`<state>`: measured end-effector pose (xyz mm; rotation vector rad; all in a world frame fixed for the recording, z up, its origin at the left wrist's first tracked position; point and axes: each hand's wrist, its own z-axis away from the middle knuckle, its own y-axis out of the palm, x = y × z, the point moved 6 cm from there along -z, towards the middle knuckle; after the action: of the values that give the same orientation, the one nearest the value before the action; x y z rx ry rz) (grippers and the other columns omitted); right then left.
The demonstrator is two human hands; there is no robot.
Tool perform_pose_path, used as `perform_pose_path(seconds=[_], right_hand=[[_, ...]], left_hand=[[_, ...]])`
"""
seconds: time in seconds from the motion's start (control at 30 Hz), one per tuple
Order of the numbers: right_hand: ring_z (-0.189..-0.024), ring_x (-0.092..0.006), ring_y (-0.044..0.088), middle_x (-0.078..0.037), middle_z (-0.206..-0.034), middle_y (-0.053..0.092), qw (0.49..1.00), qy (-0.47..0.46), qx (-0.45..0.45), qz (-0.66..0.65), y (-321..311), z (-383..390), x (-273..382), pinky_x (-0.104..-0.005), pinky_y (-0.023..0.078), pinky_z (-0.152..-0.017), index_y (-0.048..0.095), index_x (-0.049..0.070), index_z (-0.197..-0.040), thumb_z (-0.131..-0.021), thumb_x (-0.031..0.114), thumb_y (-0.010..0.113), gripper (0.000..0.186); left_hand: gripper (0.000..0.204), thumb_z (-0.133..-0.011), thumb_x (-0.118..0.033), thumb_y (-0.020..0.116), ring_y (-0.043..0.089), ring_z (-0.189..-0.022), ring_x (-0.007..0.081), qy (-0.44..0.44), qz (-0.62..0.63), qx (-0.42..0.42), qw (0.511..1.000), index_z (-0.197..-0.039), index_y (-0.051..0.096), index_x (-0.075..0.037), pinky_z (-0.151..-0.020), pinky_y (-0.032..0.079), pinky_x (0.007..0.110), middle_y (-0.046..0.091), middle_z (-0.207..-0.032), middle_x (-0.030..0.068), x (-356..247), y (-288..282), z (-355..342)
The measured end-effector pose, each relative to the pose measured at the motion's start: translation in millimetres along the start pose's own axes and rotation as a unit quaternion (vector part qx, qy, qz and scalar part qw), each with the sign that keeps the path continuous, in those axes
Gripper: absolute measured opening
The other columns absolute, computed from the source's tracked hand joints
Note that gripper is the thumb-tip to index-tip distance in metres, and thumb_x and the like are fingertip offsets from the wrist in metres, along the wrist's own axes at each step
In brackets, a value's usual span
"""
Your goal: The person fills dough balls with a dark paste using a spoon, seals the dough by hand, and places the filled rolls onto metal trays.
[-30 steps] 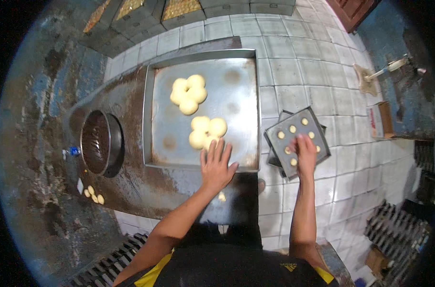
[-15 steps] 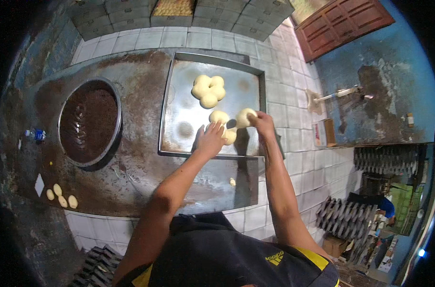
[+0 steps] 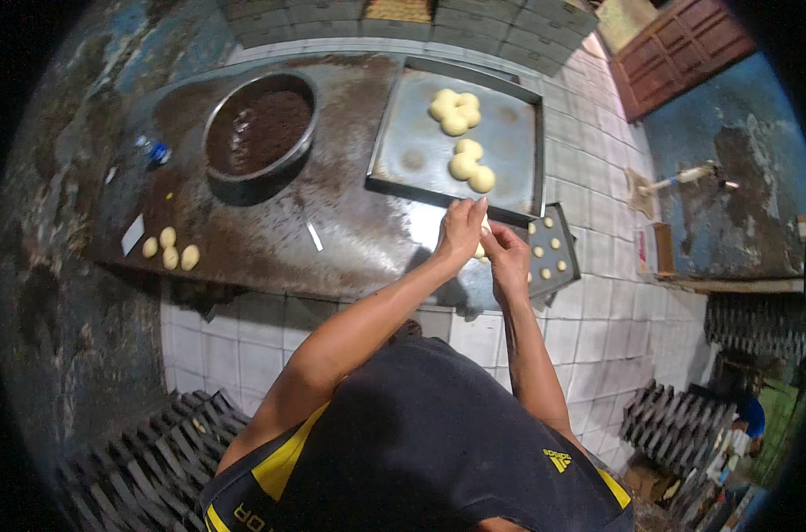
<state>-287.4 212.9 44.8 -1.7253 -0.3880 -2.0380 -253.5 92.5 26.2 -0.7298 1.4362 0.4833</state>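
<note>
Just in front of the large metal tray (image 3: 520, 146), my left hand (image 3: 461, 232) and my right hand (image 3: 507, 262) are together, closed around a pale dough piece (image 3: 479, 250), mostly hidden by my fingers. In the tray are a joined cluster of dough balls (image 3: 454, 113) at the back and a smaller group (image 3: 471, 170) nearer me. To the right, a dark pan (image 3: 554, 266) holds several small dough pieces.
The metal bench (image 3: 341, 222) carries a steel bowl of dark crumbly matter (image 3: 274, 124), several dough pieces (image 3: 168, 257), a white card (image 3: 133, 235) and a bottle (image 3: 159, 152). Stacked metal pans (image 3: 483, 27) stand behind. A person in blue (image 3: 751, 412) is at far right.
My hands have left the tray's dough and come together in front of it, holding a piece. The near cluster has fewer balls. My view has shifted, so the tray appears farther up and right.
</note>
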Motion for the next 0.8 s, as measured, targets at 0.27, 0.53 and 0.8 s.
perform_pose_path(seconds=[0.27,0.53,0.8], right_hand=[[-0.086,-0.0113,0.063,-0.006,-0.098,0.070,0.977,-0.033,0.144,-0.155,90.5,23.6,-20.1,-0.0257,0.051,-0.079,0.055,-0.006,-0.134,-0.094,0.009,0.071,0.045],[-0.083,-0.0422,0.066,-0.024,-0.086,0.066,0.820,-0.389,0.359,0.218,284.9,77.9,-55.6,-0.0496,0.051,-0.072,0.070,0.000,-0.093,-0.090,0.019,0.067,0.019],[-0.089,-0.0453,0.063,-0.026,-0.089,0.064,0.785,-0.191,0.281,0.519,398.2,-41.1,-154.2,-0.0526,0.051,-0.077,0.059,-0.001,-0.091,-0.089,0.013,0.060,0.014]], left_hand=[[0.048,-0.099,-0.049,0.058,0.063,-0.094,0.0228,-0.188,0.226,-0.051,0.954,-0.123,0.062,-0.007,-0.077,0.051,0.035,0.069,-0.108,0.0100,71.5,-129.5,49.9],[0.037,-0.101,-0.018,0.053,0.062,-0.113,0.0190,-0.313,0.130,-0.081,0.938,-0.136,0.056,-0.004,-0.093,0.049,0.032,0.066,-0.125,0.0055,170.1,-262.3,149.3],[0.072,-0.077,0.013,0.074,0.062,-0.112,0.0163,-0.041,0.097,-0.151,0.983,-0.141,0.045,-0.007,-0.101,0.049,0.030,0.059,-0.123,0.0043,107.5,-438.1,50.1]])
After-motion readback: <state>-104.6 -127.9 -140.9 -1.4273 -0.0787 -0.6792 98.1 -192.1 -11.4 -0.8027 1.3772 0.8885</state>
